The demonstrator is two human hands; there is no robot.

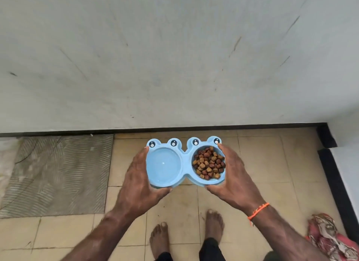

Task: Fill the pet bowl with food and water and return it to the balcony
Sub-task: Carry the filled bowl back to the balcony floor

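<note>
A light blue double pet bowl (pixel 185 156) with frog eyes on its far rim is held level above the tiled floor. Its left well holds clear water (pixel 164 165). Brown kibble (pixel 209 162) fills the right well. My left hand (pixel 138 181) grips the bowl's left end, thumb under the near edge. My right hand (pixel 234 178) grips the right end; an orange thread band is on that wrist.
A white wall (pixel 174 56) with a black skirting rises just ahead. Beige floor tiles (pixel 262 159) lie below, with a grey ribbed patch (pixel 56 173) at left. A red patterned cloth (pixel 328 237) lies at right. My bare feet (pixel 213 225) stand below the bowl.
</note>
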